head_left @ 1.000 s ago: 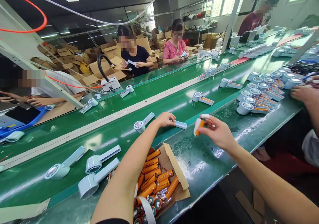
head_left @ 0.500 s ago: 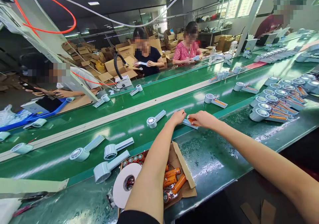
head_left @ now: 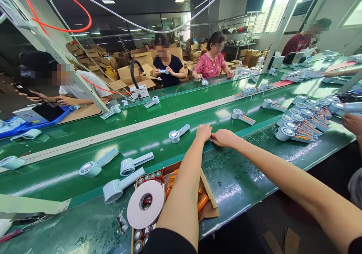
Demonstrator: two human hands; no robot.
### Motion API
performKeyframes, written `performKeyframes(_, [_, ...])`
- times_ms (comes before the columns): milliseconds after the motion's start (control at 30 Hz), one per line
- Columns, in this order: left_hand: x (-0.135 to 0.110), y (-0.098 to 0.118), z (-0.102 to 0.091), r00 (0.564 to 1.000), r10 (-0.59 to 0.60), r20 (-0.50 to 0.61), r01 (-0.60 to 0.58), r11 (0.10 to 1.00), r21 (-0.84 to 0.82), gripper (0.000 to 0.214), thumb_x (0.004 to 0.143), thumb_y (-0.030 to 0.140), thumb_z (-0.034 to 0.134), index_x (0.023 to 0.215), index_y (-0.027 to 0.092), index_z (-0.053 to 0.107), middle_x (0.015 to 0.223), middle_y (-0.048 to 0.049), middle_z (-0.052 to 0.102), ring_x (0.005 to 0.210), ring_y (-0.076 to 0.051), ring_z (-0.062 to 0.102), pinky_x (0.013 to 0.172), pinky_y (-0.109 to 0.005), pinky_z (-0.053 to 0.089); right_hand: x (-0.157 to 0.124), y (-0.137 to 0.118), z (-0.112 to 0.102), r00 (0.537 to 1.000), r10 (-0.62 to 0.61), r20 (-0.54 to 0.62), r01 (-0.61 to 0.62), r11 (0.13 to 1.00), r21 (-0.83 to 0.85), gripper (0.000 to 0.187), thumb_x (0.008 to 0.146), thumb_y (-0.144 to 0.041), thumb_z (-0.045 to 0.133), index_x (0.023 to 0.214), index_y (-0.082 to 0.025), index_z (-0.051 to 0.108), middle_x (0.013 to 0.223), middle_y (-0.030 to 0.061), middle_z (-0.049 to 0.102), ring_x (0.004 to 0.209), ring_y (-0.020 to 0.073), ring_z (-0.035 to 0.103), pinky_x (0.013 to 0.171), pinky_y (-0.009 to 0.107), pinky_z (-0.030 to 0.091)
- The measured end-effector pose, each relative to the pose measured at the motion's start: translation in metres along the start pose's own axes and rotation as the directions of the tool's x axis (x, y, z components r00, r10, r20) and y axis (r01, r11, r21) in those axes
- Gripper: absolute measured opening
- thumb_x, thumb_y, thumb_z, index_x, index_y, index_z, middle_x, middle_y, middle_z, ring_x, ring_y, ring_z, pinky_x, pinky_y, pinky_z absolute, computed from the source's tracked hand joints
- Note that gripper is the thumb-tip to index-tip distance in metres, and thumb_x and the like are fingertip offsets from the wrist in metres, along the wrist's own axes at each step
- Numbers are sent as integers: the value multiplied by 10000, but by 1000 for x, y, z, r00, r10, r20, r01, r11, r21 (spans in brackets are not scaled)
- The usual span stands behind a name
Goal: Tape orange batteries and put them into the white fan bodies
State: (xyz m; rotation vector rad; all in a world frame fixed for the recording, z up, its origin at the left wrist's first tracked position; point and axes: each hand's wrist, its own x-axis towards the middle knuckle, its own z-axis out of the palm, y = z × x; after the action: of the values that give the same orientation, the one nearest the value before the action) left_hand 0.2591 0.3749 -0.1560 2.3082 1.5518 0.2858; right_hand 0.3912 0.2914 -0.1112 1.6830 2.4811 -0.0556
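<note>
My left hand (head_left: 204,132) is closed at the near edge of the green belt, its fingertips pinched. My right hand (head_left: 224,138) meets it there, its fingers also pressed together. Half a second ago a pale blue handheld fan body with an orange battery was between them; now the hands mostly hide it. What my right fingers grip cannot be made out. Just left of my hands, another fan body (head_left: 174,136) lies on the belt. Beneath my left forearm is a cardboard box (head_left: 210,193) of orange batteries (head_left: 202,202), with a white tape roll (head_left: 135,205) on top.
Several fan bodies (head_left: 112,190) lie to the left. A cluster of fans with orange batteries (head_left: 285,133) stands at right, where another person's hand (head_left: 353,124) reaches in. Co-workers sit across the green conveyor belt (head_left: 147,129). Hoses (head_left: 152,29) hang overhead.
My hands have come closer together, and the right one has turned so that the fan handle and orange battery no longer show. A co-worker's hand has appeared at the right edge.
</note>
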Motion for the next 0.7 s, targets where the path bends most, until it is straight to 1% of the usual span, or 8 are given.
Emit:
performKeyframes(100, [0, 3, 1, 1000, 1, -14, -1, 1000, -3, 375, 985, 418, 626, 1267, 170, 628, 1301, -105, 637, 1164, -243, 632, 998, -487, 549, -2, 3, -1, 1000, 2, -22, -2, 1000, -12, 364, 1030, -340, 452, 1189, -213, 753, 1061, 152, 785, 995, 292, 747, 845, 342, 520])
performKeyframes(233, [0, 5, 5, 1000, -12, -19, 12, 1000, -18, 381, 985, 416, 626, 1276, 170, 623, 1304, -105, 634, 1170, -246, 630, 999, -490, 549, 0, 6, -3, 997, 55, -60, -56, 998, -15, 341, 1010, -324, 487, 1034, -188, 798, 1008, 161, 792, 959, 301, 747, 818, 335, 510])
performKeyframes(333, [3, 7, 8, 1000, -17, -10, 17, 999, -34, 388, 987, 420, 621, 1288, 175, 619, 1321, -108, 627, 1187, -251, 622, 1011, -497, 541, 1, 15, -5, 995, 67, -78, -66, 998, 10, 345, 1016, -339, 492, 967, -189, 799, 986, 149, 795, 952, 291, 741, 808, 320, 498])
performKeyframes(400, [7, 8, 9, 1000, -12, -3, 12, 999, -51, 395, 988, 423, 617, 1300, 180, 615, 1337, -110, 620, 1203, -255, 615, 1025, -505, 532, 1, 21, -2, 995, 54, -79, -51, 998, 37, 308, 1012, -355, 519, 987, -198, 783, 1003, 125, 794, 971, 277, 734, 802, 301, 489])
performKeyframes(467, [10, 8, 11, 1000, -11, 6, 11, 997, -72, 404, 988, 429, 615, 1308, 182, 611, 1348, -111, 615, 1215, -259, 609, 1035, -513, 524, 1, 26, 3, 996, 38, -83, -33, 997, 66, 278, 1005, -381, 552, 1077, -200, 751, 1071, 109, 785, 1016, 264, 721, 805, 283, 480])
performKeyframes(567, [14, 8, 13, 1000, -7, 18, 9, 995, -104, 408, 986, 437, 616, 1300, 176, 614, 1338, -111, 619, 1210, -260, 611, 1031, -514, 524, 2, 29, 13, 995, 24, -95, -15, 995, 101, 306, 1014, -370, 547, 1212, -189, 695, 1177, 110, 759, 1077, 241, 699, 833, 261, 465])
performKeyframes(633, [14, 8, 14, 1000, 6, 21, -3, 993, -122, 409, 987, 439, 614, 1300, 175, 613, 1331, -110, 621, 1205, -259, 612, 1028, -511, 525, 6, 30, 17, 996, 22, -89, -12, 994, 113, 273, 1014, -319, 530, 1148, -183, 724, 1132, 114, 768, 1059, 238, 701, 834, 260, 457])
performKeyframes(700, [13, 10, 14, 1000, 23, 22, -19, 991, -133, 409, 988, 441, 611, 1300, 176, 612, 1329, -109, 622, 1207, -259, 610, 1029, -511, 523, 10, 31, 16, 997, 27, -76, -18, 993, 120, 230, 979, -276, 554, 1015, -184, 762, 1041, 118, 782, 1005, 248, 712, 805, 270, 453])
